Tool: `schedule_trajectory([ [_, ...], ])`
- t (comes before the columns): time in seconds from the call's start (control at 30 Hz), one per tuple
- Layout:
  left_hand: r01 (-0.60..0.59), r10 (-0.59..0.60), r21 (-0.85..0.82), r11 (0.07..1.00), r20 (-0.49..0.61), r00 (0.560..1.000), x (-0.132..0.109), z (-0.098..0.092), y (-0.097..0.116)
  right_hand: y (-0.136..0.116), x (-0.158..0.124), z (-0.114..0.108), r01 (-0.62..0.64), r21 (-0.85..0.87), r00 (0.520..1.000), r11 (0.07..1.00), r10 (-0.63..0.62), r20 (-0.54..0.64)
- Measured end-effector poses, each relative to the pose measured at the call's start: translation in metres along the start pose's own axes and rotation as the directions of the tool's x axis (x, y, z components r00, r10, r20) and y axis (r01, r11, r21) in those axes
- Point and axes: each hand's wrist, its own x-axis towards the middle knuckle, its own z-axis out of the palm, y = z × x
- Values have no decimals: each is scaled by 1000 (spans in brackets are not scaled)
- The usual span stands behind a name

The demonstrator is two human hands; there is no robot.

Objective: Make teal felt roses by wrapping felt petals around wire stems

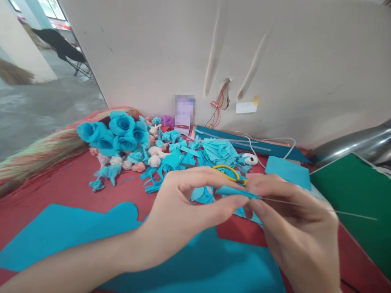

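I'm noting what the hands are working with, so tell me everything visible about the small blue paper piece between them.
The small blue paper piece is narrow and matte, apparently rolled or folded; which is unclear. It is held nearly level above the red surface, pinched between thumb and fingers of the left hand, with the right hand gripping its right end. A thin, pale wire-like strand extends rightward from that end. The fingers hide part of it.

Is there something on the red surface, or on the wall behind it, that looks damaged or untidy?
Yes. The pale wall has a rough-edged hole with thin red wires coming out loosely, which looks like damage. On the red surface, blue scraps lie in an untidy heap.
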Motion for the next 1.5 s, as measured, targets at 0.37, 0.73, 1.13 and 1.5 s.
schedule_trajectory([
  [0.37, 25, -24, -35, 999, 33, 999, 0, 0, -2, 2, -5, 0, -137, 120, 990, 983, 133, 41],
  [0.73, 47, -45, -41, 998, 33, 998, 0, -1, -4, 1, -3, 3, -212, 107, 977, 971, 213, 3],
  [1.13, 77, -67, -109, 991, 96, 993, 1, -2, -4, 1, -4, 3, -308, 208, 951, 928, 307, 42],
  [1.5, 63, -63, 91, 994, -12, 998, 3, -4, -2, 3, -1, 6, -342, 230, 940, 911, 335, 67],
])
